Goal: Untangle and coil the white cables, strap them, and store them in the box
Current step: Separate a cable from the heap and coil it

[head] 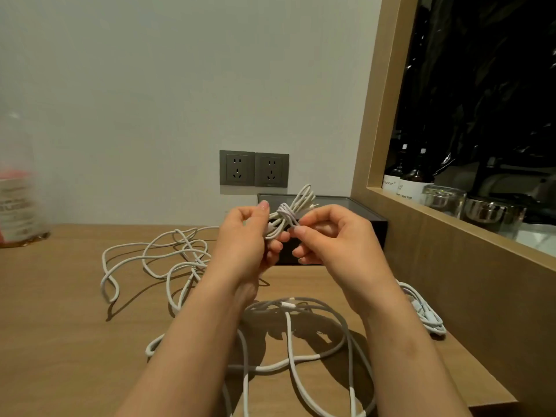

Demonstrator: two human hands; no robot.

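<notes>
Holding a small coiled white cable [296, 206] in front of the dark box [355, 206] at 12 o'clock, the left hand [246, 236] grips its loops and the right hand [328, 236] pinches its wrapped middle; loose cables [168, 257] sprawl on the table [75, 326] at 9 and 6 o'clock.

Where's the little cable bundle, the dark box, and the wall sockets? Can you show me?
cable bundle [287, 213]: head view, on its wrapped middle.
box [343, 202]: head view, on its top, towards the right side.
wall socket [237, 168]: head view, on the middle of the left plate.
</notes>
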